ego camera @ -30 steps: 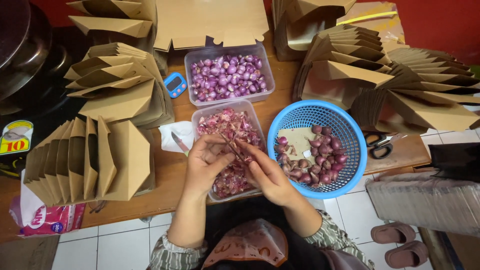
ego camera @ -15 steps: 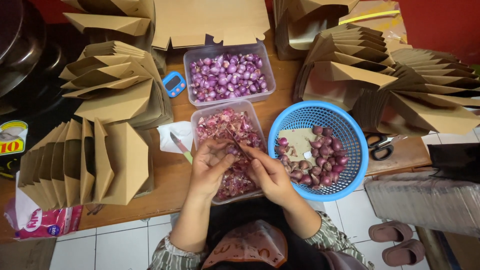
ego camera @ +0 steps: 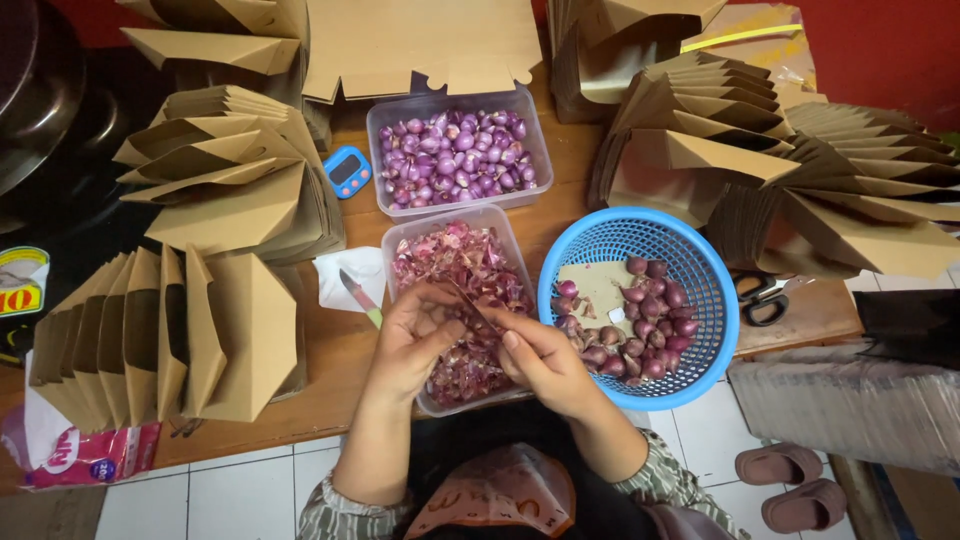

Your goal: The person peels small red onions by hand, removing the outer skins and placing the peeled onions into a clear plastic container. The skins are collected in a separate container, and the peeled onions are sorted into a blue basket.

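Note:
My left hand (ego camera: pixel 412 340) and my right hand (ego camera: pixel 540 362) meet over a clear tub of reddish shallot skins (ego camera: pixel 462 262). The right hand grips a small knife (ego camera: pixel 472 306) whose blade points toward the left fingers. The left fingers pinch something small at the blade; it is too hidden to name for sure. To the right stands a blue plastic basket (ego camera: pixel 700 290) with unpeeled shallots (ego camera: pixel 640 330). Behind the skins tub sits a second clear tub of peeled purple shallots (ego camera: pixel 455 158).
A spare green-handled knife (ego camera: pixel 360 297) lies on white paper left of the tubs. A small blue timer (ego camera: pixel 348 170), black scissors (ego camera: pixel 762 298) and fanned stacks of folded brown cardboard (ego camera: pixel 210 200) crowd the wooden table. Sandals (ego camera: pixel 795 480) lie on the tiled floor.
Both hands stay together above the skins tub, with only small shifts of fingers and blade. Nothing else on the table has moved.

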